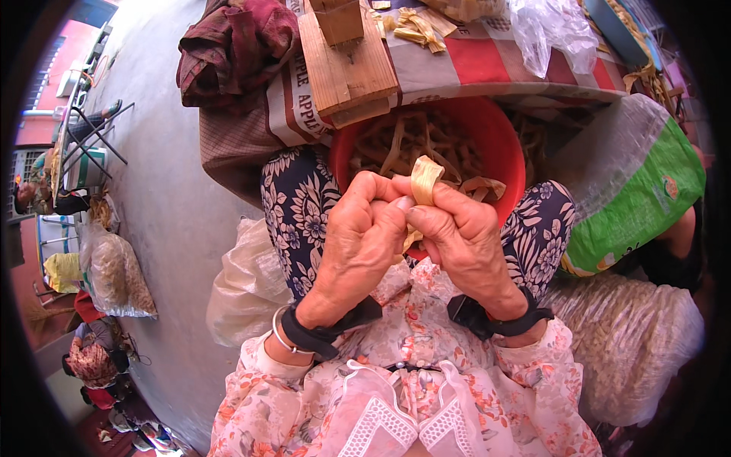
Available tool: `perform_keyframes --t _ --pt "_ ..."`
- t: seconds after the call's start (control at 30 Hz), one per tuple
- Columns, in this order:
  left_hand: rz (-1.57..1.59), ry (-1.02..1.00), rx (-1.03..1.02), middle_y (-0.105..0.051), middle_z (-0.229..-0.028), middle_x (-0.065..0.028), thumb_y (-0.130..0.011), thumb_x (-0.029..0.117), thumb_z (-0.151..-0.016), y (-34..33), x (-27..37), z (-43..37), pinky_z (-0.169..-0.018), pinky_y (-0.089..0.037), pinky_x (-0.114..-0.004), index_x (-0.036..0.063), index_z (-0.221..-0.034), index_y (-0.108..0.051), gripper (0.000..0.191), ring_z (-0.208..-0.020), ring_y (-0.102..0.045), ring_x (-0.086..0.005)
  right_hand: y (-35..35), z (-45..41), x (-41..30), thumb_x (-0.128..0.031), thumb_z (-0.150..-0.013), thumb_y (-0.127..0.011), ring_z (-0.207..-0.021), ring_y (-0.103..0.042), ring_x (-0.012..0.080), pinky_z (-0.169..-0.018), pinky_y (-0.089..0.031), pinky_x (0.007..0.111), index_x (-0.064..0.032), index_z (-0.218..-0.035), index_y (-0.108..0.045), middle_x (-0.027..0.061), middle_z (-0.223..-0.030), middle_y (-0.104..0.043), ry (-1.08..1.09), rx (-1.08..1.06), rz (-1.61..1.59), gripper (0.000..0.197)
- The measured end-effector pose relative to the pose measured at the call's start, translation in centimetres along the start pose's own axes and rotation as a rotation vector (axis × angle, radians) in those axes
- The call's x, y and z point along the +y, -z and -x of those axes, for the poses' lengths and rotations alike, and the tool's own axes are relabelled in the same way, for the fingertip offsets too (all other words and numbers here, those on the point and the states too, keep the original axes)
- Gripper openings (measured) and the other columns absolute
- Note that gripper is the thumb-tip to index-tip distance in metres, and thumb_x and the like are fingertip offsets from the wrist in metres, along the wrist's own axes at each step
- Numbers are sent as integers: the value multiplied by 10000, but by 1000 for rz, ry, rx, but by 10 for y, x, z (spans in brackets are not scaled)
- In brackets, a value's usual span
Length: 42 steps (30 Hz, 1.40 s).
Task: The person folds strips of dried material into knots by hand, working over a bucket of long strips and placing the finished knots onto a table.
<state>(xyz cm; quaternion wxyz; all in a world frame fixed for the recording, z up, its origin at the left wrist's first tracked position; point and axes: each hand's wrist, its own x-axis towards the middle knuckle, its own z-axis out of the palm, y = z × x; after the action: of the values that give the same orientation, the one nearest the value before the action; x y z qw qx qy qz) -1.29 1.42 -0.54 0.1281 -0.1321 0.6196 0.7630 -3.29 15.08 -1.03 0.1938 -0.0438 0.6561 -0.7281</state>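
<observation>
My left hand (362,234) and my right hand (465,243) meet in front of me, fingertips touching. Between them they pinch a pale yellow, dried plant strip (424,177). Its upper end stands in a curled loop above my right thumb and forefinger, and a short piece shows below the fingers. Just beyond my hands, between my knees, is a red plastic basin (508,154). Inside it lie many dried brownish strips (405,143), partly hidden by my hands.
A wooden block device (348,74) sits at the edge of the checked tablecloth (474,57), beside a dark red cloth (240,51), loose strips (420,28) and a clear plastic bag (551,34). Sacks (634,194) flank me. Other people (94,357) sit far left.
</observation>
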Motion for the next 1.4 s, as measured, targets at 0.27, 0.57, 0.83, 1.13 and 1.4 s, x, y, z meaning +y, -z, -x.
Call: perform_keyframes --t 0.27,0.57,0.83,1.13,1.4 --pt "290 183 -60 -523 -750 36 -605 175 -837 8 -9 -4 -516 -343 -153 39 -968 -526 205 -601 -435 -6 9 -8 19 8 -722 -494 -626 -563 383 -535 -443 430 -13 -904 -498 181 -657 -549 378 -199 757 183" --pt "333 22 -51 -503 -777 43 -581 230 -873 24 -19 2 -609 -380 -181 49 -878 -535 187 -706 -442 -26 -12 -9 16 21 -768 -558 -599 -536 322 -515 -411 404 25 -875 -543 135 -670 -524 580 -236 909 108" --pt "317 -26 -3 -518 -756 47 -536 197 -894 28 -27 4 -567 -381 -165 8 -948 -572 199 -660 -439 -8 -12 -2 14 10 -761 -614 -574 -583 233 -509 -449 308 33 -922 -579 131 -669 -585 539 -119 779 166" --pt "507 54 -345 -524 -803 10 -560 240 -886 34 -28 6 -658 -415 -208 5 -964 -556 248 -721 -486 -65 3 -1 18 -122 -851 -585 -498 -505 52 -443 -384 173 1 -800 -556 13 -635 -558 -27 -67 127 136" --pt "388 83 -254 -540 -720 16 -557 224 -876 37 -30 24 -593 -412 -192 23 -890 -567 202 -651 -497 -58 11 -21 -6 32 -778 -566 -489 -469 51 -444 -369 189 8 -912 -613 18 -631 -552 61 -160 450 144"
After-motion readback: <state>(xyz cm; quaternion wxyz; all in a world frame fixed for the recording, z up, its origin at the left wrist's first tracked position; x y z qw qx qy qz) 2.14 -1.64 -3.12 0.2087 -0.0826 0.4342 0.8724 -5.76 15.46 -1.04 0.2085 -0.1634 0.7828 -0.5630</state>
